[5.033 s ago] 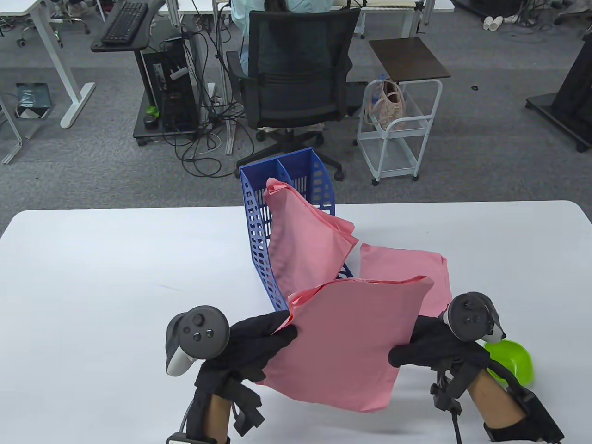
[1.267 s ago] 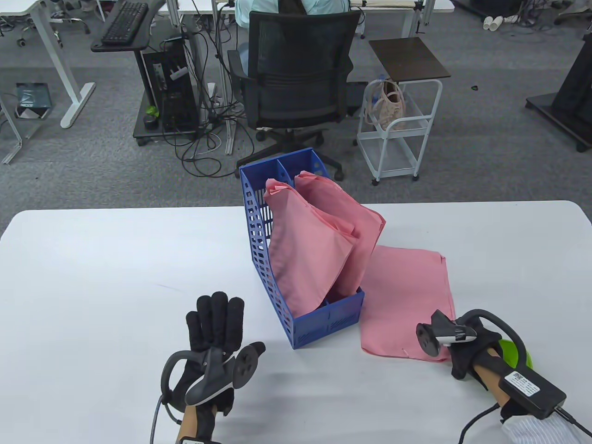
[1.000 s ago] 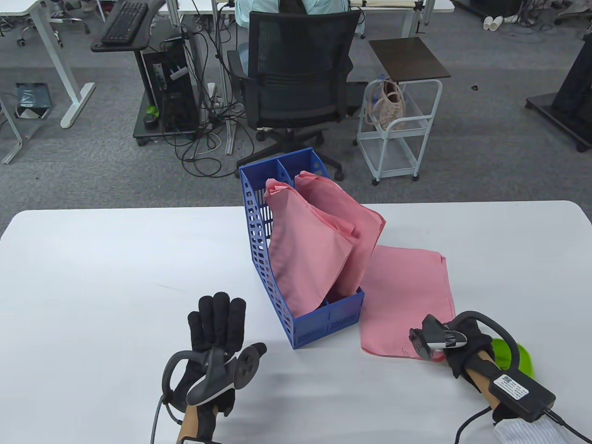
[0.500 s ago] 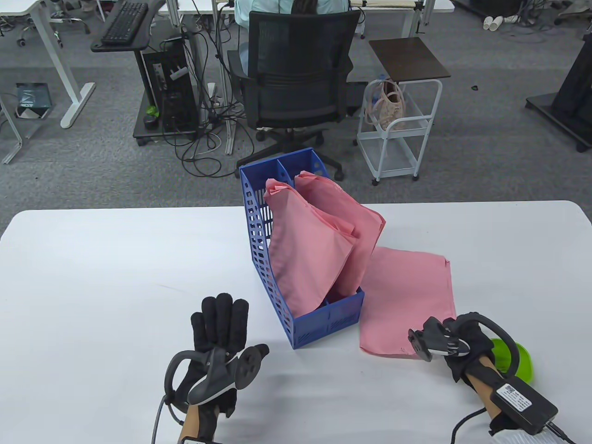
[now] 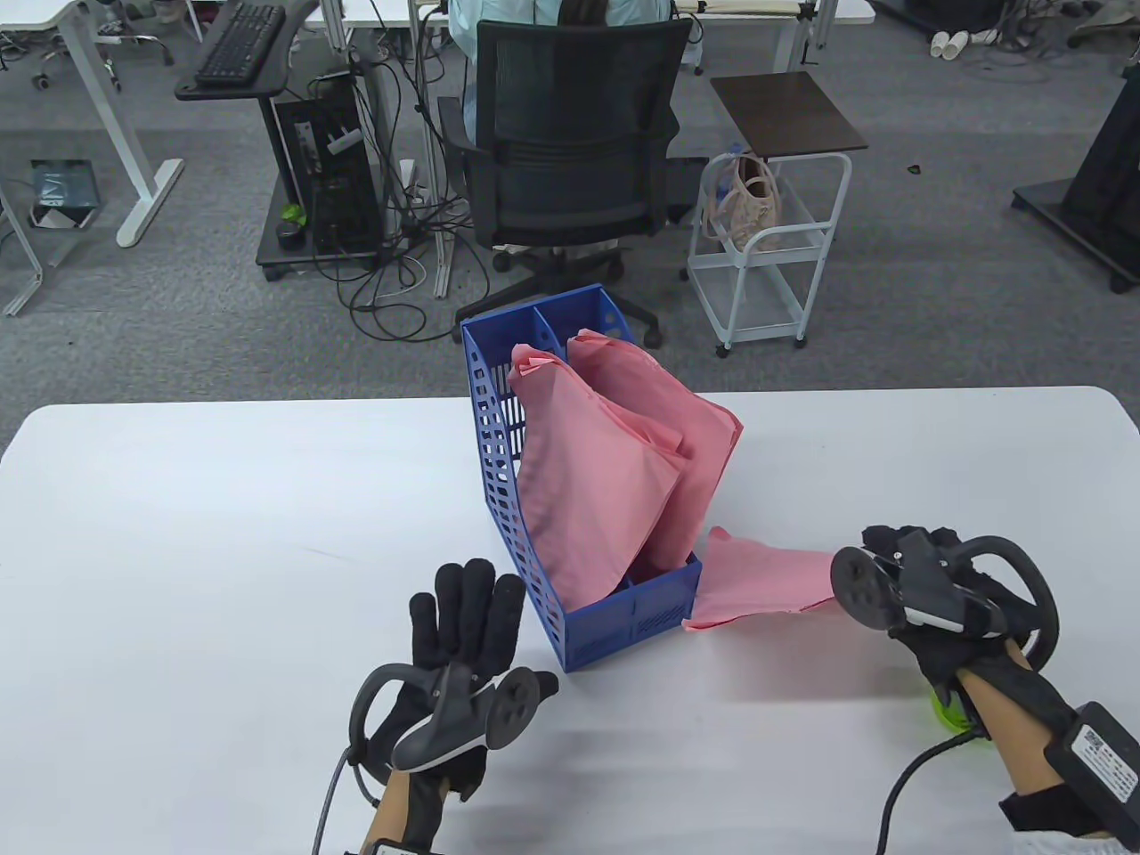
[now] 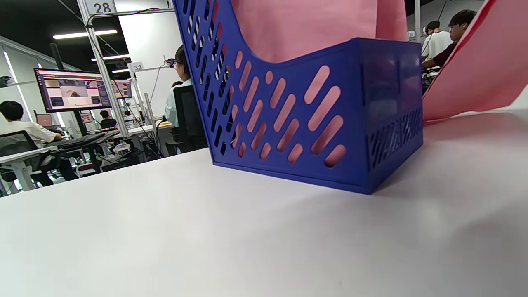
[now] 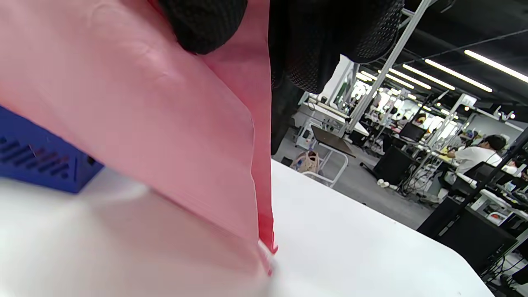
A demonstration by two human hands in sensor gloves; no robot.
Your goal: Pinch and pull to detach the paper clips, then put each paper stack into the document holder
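Note:
The blue document holder (image 5: 623,614) stands mid-table with two pink paper stacks (image 5: 606,481) leaning in its slots. A third pink stack (image 5: 766,583) is raised off the table to the right of the holder. My right hand (image 5: 882,548) grips its near right edge. In the right wrist view my gloved fingers (image 7: 330,41) and thumb pinch the sheets (image 7: 144,123), whose lower corner touches the table. My left hand (image 5: 468,606) lies with straight fingers just left of the holder's front corner, holding nothing. The left wrist view shows the holder (image 6: 313,123) close by. I can make out no paper clip.
A green bowl (image 5: 953,712) sits under my right wrist, mostly hidden. The white table (image 5: 223,534) stretches wide to the left of the holder. Beyond its far edge are an office chair (image 5: 570,151) and a white cart (image 5: 766,258).
My right hand has lifted the third pink stack from flat on the table and moved up and away. My left hand slid slightly right toward the holder. The stack held five seconds ago now stands in the holder.

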